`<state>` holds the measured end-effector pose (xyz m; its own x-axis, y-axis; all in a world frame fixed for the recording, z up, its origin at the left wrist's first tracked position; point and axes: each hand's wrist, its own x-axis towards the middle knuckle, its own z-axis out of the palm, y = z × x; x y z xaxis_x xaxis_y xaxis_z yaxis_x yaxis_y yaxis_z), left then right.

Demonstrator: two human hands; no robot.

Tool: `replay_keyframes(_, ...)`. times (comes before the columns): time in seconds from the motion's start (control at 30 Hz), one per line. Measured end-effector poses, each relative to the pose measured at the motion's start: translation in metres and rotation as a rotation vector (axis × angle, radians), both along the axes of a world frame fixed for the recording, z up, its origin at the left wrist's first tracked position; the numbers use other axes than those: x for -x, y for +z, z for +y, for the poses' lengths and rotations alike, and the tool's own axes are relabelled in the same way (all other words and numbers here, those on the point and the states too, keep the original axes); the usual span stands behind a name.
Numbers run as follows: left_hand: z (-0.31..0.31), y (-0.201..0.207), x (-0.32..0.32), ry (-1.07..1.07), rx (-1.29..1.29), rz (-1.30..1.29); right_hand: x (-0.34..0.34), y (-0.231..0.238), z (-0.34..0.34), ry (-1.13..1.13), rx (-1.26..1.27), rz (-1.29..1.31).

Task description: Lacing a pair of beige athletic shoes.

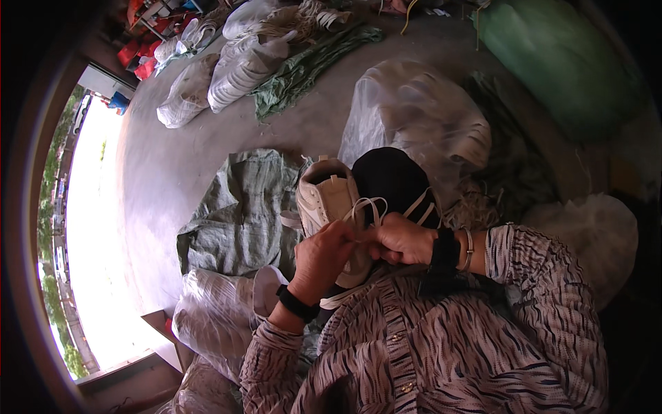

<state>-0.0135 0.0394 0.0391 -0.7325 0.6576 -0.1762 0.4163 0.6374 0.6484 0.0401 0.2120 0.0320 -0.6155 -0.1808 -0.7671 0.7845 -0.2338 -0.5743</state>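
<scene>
A beige sneaker (329,196) rests on my lap, its opening facing away from me. My left hand (323,252) is closed over the front of the sneaker with its fingertips pinched. Close against it, my right hand (402,238) is closed too, thumb and fingers pressed together. Between them runs a pale shoelace (376,201), which loops up above the fingers. The exact grip of the fingertips is partly hidden. A dark knee (389,176) lies right of the sneaker, with more pale laces (419,204) across it. My hands and wrists cover part of the sneaker's toe.
Ahead stands a clear plastic bag of pale pieces (420,117). A grey-green woven sack (241,207) lies to the left, with wrapped bundles (214,307) nearer me. Farther off are bagged stacks (241,72) and a large green sack (558,62). A bright doorway (103,228) opens at left.
</scene>
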Motion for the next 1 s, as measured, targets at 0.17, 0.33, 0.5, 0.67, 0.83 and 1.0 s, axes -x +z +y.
replay_keyframes(0.17,0.001,0.005,0.001,-0.029,-0.081,0.017,-0.012,-0.011,0.000,-0.049,0.159,0.112)
replay_keyframes(0.33,-0.001,-0.001,0.002,-0.067,-0.053,0.061,-0.014,-0.002,0.010,0.073,0.011,0.299)
replay_keyframes(0.5,-0.010,0.003,-0.004,-0.111,-0.066,0.049,0.030,0.023,0.069,0.177,0.344,0.197)
replay_keyframes(0.67,-0.003,-0.002,-0.008,-0.115,-0.053,0.122,0.095,0.011,0.052,0.201,0.020,0.233)
replay_keyframes(0.83,-0.002,0.006,-0.010,-0.098,0.002,0.158,0.110,0.020,0.008,0.425,-0.075,0.457)
replay_keyframes(1.0,-0.003,0.012,-0.005,-0.011,-0.035,-0.041,0.079,0.022,0.029,0.727,-0.278,0.666)
